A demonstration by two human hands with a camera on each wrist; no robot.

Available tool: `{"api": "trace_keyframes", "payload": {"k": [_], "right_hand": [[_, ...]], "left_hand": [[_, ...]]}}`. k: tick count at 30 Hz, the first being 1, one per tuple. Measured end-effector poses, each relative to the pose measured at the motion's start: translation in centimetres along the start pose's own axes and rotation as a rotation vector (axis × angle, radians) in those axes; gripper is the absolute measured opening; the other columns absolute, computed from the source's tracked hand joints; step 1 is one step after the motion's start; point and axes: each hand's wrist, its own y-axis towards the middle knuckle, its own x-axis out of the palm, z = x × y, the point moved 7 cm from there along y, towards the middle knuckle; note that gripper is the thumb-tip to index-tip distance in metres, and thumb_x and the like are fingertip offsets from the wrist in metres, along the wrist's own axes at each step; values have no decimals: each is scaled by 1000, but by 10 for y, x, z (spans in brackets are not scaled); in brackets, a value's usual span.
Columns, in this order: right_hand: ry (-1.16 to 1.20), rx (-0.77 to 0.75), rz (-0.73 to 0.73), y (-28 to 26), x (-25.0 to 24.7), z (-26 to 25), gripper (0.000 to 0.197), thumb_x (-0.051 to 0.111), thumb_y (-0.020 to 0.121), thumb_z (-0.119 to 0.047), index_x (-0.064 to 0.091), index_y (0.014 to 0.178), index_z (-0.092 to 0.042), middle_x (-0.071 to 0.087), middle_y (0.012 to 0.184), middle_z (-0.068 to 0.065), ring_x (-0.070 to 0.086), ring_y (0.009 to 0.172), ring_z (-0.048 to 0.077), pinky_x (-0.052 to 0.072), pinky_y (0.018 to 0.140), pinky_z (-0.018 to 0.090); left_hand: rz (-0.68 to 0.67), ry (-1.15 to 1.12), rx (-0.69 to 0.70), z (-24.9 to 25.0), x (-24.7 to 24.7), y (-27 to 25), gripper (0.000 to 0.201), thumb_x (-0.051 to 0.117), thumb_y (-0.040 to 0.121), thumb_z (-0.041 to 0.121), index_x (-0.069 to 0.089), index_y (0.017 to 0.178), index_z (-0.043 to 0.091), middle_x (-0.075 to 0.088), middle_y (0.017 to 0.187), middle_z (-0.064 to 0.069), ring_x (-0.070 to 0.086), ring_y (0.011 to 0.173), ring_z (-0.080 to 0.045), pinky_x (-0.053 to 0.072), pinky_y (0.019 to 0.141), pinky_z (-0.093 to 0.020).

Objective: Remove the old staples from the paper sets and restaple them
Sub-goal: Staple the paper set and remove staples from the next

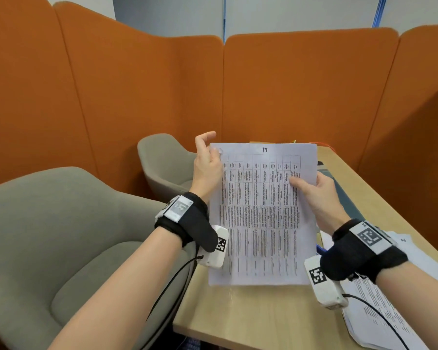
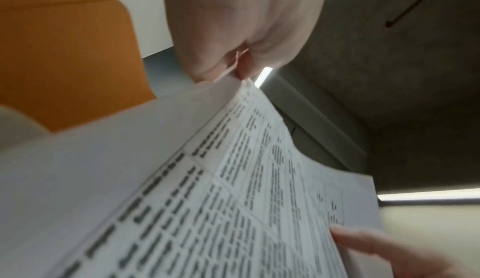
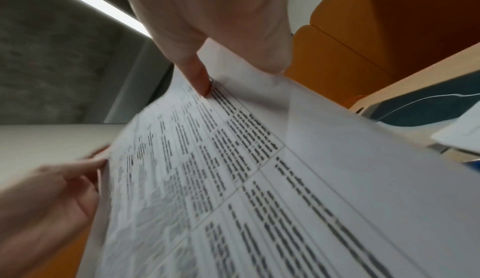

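Observation:
A printed paper set (image 1: pixel 261 210) with a table of text is held upright above the near end of the table. My left hand (image 1: pixel 214 154) pinches its creased top left corner; the left wrist view shows this pinch on the paper set (image 2: pixel 233 200) by my left hand (image 2: pixel 237 70). My right hand (image 1: pixel 301 183) grips the right edge, thumb on the front and fingers behind. The right wrist view shows my right hand (image 3: pixel 205 76) with its thumb pressed on the paper set (image 3: pixel 259 179). No staple can be made out.
More printed papers (image 1: pixel 379 309) lie on the wooden table (image 1: pixel 258 314) at the lower right. A dark teal flat item (image 1: pixel 344 195) lies behind the held sheets. Two grey chairs (image 1: pixel 61 236) stand left of the table. Orange partitions (image 1: pixel 288 92) enclose the space.

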Motion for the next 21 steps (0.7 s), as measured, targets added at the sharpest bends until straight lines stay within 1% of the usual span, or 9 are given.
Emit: {"api": "trace_keyframes", "payload": {"k": [3, 4, 6, 8, 9, 13, 15, 18, 21], "right_hand": [[-15, 79, -22, -2, -8, 11, 16, 57, 93, -11, 58, 109, -10, 67, 88, -3, 65, 74, 11, 48, 58, 23], [-26, 114, -23, -4, -10, 19, 17, 57, 93, -11, 57, 110, -9, 67, 88, -3, 65, 74, 11, 48, 57, 22], [-58, 190, -22, -8, -13, 38, 23, 58, 93, -14, 56, 115, -8, 68, 92, 2, 67, 77, 16, 50, 59, 27], [-77, 247, -10, -12, -13, 55, 28, 60, 92, -15, 54, 117, -5, 69, 96, 6, 68, 81, 21, 54, 67, 35], [-82, 265, -2, -14, -13, 60, 26, 60, 91, -14, 54, 115, -4, 69, 97, 8, 68, 82, 22, 54, 71, 37], [-92, 307, -3, -20, -12, 70, 12, 58, 91, -8, 58, 103, -6, 69, 90, 8, 67, 77, 21, 52, 64, 32], [-93, 324, -21, -22, -10, 72, 7, 56, 92, -5, 59, 98, -7, 68, 84, 6, 66, 73, 19, 52, 59, 29], [-119, 342, -24, -24, -8, 77, 7, 55, 93, -5, 56, 90, -11, 65, 77, 3, 64, 67, 15, 50, 50, 23], [-141, 390, -59, -26, -4, 87, 10, 56, 92, -9, 59, 101, -10, 70, 81, 7, 69, 73, 21, 54, 60, 31]], "left_hand": [[-96, -80, -359, -40, 14, -13, 27, 43, 99, 25, 38, 125, 18, 60, 108, -2, 59, 99, -18, 48, 92, -38], [-139, -52, -450, -52, 19, -23, 23, 42, 99, 29, 41, 120, 17, 61, 113, -5, 60, 101, -19, 49, 92, -38], [-198, -34, -541, -71, 31, -43, 22, 37, 101, 28, 47, 114, 13, 63, 106, -6, 61, 90, -17, 50, 79, -34], [-186, -48, -545, -81, 36, -56, 25, 33, 102, 26, 49, 113, 11, 61, 99, -4, 58, 81, -12, 47, 68, -27], [-171, -35, -542, -87, 36, -60, 26, 31, 103, 26, 49, 114, 10, 60, 100, -4, 57, 82, -12, 45, 68, -27], [-163, 48, -572, -107, 38, -68, 33, 25, 103, 28, 50, 113, 9, 60, 112, -10, 58, 100, -21, 43, 85, -34], [-170, 77, -581, -113, 40, -71, 33, 24, 103, 26, 50, 109, 7, 60, 111, -10, 57, 101, -22, 42, 86, -35], [-171, 107, -576, -117, 41, -74, 31, 23, 104, 23, 50, 104, 6, 58, 105, -9, 53, 94, -19, 39, 82, -32], [-171, 147, -605, -127, 42, -80, 35, 23, 104, 27, 52, 107, 7, 60, 108, -7, 56, 96, -20, 43, 85, -35]]}}
